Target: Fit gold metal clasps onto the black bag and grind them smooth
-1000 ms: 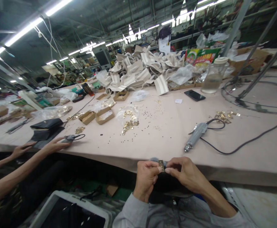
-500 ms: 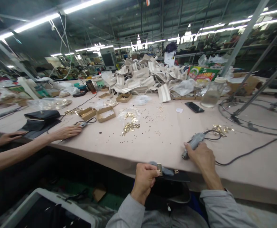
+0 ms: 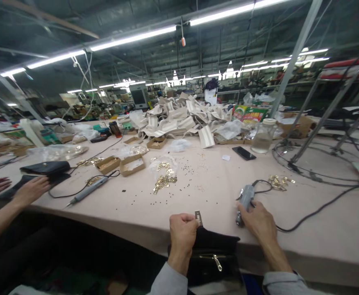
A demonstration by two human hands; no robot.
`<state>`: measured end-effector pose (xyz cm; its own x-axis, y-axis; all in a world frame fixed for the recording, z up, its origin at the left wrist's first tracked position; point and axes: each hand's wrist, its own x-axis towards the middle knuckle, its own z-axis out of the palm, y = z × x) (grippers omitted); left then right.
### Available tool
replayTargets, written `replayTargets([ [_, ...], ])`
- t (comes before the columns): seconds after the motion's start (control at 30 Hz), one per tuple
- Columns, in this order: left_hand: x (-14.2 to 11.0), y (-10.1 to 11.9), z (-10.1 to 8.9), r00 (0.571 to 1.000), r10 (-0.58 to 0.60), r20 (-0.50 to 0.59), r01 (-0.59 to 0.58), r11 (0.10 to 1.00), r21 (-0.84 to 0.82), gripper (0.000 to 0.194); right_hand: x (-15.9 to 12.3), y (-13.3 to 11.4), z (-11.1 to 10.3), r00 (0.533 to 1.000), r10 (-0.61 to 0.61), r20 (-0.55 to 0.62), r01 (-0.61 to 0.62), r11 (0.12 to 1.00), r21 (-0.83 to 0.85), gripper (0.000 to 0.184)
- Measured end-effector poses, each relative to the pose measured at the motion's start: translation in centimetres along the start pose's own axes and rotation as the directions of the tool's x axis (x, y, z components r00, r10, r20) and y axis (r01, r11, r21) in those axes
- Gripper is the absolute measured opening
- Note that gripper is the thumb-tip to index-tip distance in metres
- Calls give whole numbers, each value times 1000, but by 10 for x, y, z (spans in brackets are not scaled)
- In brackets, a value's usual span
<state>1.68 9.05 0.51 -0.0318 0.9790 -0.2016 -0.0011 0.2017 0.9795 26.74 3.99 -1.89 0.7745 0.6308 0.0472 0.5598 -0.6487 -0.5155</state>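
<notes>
My left hand (image 3: 183, 231) pinches a small metal plate (image 3: 198, 218) between thumb and fingers, at the edge of a black bag flap (image 3: 218, 239). Below the flap, the black bag (image 3: 208, 272) lies at the table's front edge, its gold zipper pull (image 3: 218, 263) showing. On the right, my right hand (image 3: 259, 223) has its thumb and fingers around a grey electric screwdriver (image 3: 246, 198), which is low on the tabletop with its cord behind. Part of the finger contact is hidden.
Gold metal fittings (image 3: 164, 180) and tiny dark screws are scattered mid-table. Cardboard boxes (image 3: 132, 166), a phone (image 3: 244, 153), a jar (image 3: 264, 137) and a wire-framed stand (image 3: 308, 135) stand beyond. At left, a co-worker's hand (image 3: 32, 190) touches a black bag near another screwdriver (image 3: 89, 190).
My view has tilted up. More of the black bag shows below my left hand, which still holds the plate. The co-worker's hand has left the other screwdriver and moved left to the black bag.
</notes>
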Motion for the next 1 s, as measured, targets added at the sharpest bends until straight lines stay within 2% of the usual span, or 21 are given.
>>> replayTargets([
  [0.03,1,-1,0,1000,-16,1,16,1000,2,6,-9,-2,-3,997,-31,-75,34,999,39,67],
  [0.1,3,-1,0,997,-72,17,72,997,3,6,-31,-5,-7,970,-154,-187,184,970,158,61],
  [0.17,5,2,2,989,-141,47,141,990,3,9,-57,-9,-7,921,-369,-125,389,870,301,54],
  [0.23,6,9,6,975,-210,77,210,978,5,18,-80,-12,-4,820,-572,-4,522,744,417,44],
  [0.27,6,13,10,971,-224,85,225,974,7,21,-88,-13,-1,778,-628,19,554,701,449,39],
  [0.3,6,18,15,971,-221,92,221,975,14,22,-93,-13,2,756,-654,21,571,674,469,34],
  [0.33,6,21,20,973,-210,92,209,978,28,21,-96,-13,4,753,-658,7,573,662,483,32],
  [0.43,8,27,32,978,-192,79,186,979,78,22,-93,-7,12,802,-597,4,507,685,523,29],
  [0.5,11,26,35,970,-233,69,225,969,102,30,-89,-2,16,824,-566,33,464,706,535,29],
  [0.63,16,17,30,958,-274,84,264,957,117,38,-88,3,17,815,-570,104,431,716,549,30],
  [0.8,12,12,24,962,-238,134,227,970,91,36,-86,-4,-4,791,-593,146,397,681,616,31],
  [0.87,9,11,22,965,-222,141,213,974,77,31,-75,-2,-11,848,-526,62,394,704,591,35],
  [0.93,6,9,19,967,-206,151,199,978,58,29,-59,5,-14,914,-403,-46,367,773,517,38],
  [1.0,3,7,15,967,-178,183,175,984,30,32,-38,14,-13,955,-288,-74,290,850,440,40],
])
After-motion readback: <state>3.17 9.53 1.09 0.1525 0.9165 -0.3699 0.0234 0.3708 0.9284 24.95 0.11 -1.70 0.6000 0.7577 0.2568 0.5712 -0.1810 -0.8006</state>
